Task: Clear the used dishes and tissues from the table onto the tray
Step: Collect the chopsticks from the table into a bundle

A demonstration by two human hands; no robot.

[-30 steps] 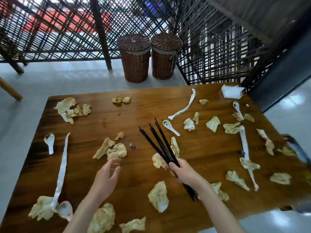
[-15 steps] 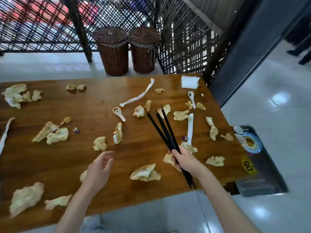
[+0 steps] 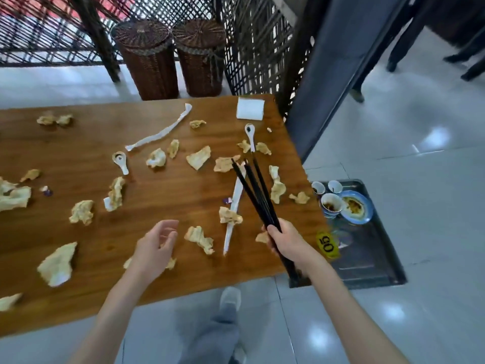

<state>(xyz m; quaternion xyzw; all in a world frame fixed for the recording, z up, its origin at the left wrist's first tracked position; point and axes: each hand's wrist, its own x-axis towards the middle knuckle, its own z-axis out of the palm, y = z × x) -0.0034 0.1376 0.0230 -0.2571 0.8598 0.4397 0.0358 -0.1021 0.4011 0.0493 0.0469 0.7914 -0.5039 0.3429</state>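
My right hand (image 3: 287,240) grips a bundle of black chopsticks (image 3: 256,190) near the right end of the wooden table (image 3: 157,232), tips pointing away from me. My left hand (image 3: 154,248) hovers open over the table's front part, above a crumpled tissue. Several used tissues (image 3: 199,239) lie scattered across the table, along with white paper strips (image 3: 160,134), two white spoons (image 3: 120,161) (image 3: 250,132) and a folded white napkin (image 3: 250,109). A dark tray (image 3: 367,258) sits lower, right of the table, holding small cups (image 3: 331,203) and a blue plate (image 3: 355,207).
Two wicker baskets (image 3: 170,56) stand behind the table against a dark lattice screen. A yellow "05" tag (image 3: 328,244) sits at the table's right edge. My leg and shoe (image 3: 228,303) show below the front edge. Other people's legs stand at the far right.
The view has swung right, bringing the tray and its dishes fully into sight. My right hand has carried the chopsticks rightward toward the table's right end; my left hand stays open.
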